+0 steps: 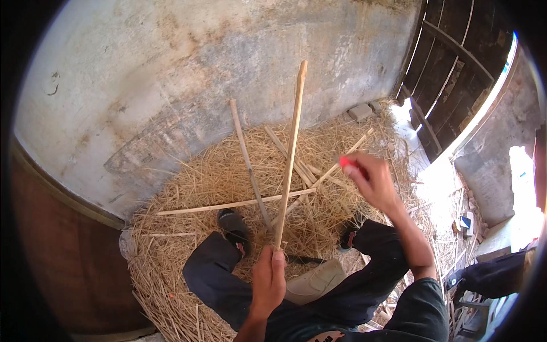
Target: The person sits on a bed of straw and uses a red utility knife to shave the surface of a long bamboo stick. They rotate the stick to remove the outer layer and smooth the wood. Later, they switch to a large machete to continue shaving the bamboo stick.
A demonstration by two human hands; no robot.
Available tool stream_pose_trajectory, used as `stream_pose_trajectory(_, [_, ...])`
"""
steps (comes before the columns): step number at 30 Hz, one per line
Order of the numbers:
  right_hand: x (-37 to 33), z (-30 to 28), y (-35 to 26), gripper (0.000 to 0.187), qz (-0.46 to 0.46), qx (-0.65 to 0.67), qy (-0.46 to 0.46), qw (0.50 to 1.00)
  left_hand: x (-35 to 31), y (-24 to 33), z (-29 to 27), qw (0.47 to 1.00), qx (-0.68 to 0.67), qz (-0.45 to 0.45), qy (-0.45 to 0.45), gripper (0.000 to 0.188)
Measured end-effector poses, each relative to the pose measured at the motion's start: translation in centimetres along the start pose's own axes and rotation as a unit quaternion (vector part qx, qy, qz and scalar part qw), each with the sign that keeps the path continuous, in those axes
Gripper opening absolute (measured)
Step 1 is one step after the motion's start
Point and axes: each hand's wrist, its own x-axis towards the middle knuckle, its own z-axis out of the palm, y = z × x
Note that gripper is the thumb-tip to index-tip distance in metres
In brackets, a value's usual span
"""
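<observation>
My left hand [269, 279] grips the lower end of a long thin bamboo stick [290, 151] and holds it upright, its top reaching toward the wall. My right hand [367, 179] is raised to the right of the stick and closed on a small red object [346, 162]. Several other split bamboo sticks [248, 157] lie crossed on a heap of dry straw [194, 194] in front of me. My legs in dark trousers and black sandals [233, 225] rest on the straw.
A stained plaster wall [216, 62] rises behind the straw. A dark wooden door [450, 74] stands ajar at the upper right, with bright daylight past it. A pale folded item [313, 282] lies between my legs. Another person's dark-clad limb [493, 273] shows at the right.
</observation>
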Motion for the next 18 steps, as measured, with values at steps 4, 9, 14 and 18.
stream_pose_trajectory(4, [-2.1,1.6,-3.8,0.026,-0.184,-0.004,-0.021,0.983,0.5,1.1,1.0,0.999,0.026,0.048,-0.005,0.034])
stream_pose_trajectory(9, [-3.7,3.1,-6.1,0.031,-0.23,-0.028,-0.02,0.973,0.0,2.8,1.2,0.995,0.08,0.053,-0.015,0.03])
stream_pose_trajectory(14, [-3.8,2.9,-7.1,0.034,-0.226,-0.05,-0.02,0.973,0.0,3.4,1.7,0.99,0.128,0.059,-0.007,0.026])
stream_pose_trajectory(18, [-3.8,3.1,-7.3,0.029,-0.203,-0.072,-0.01,0.976,-0.1,3.1,1.6,0.987,0.153,0.056,-0.007,0.024])
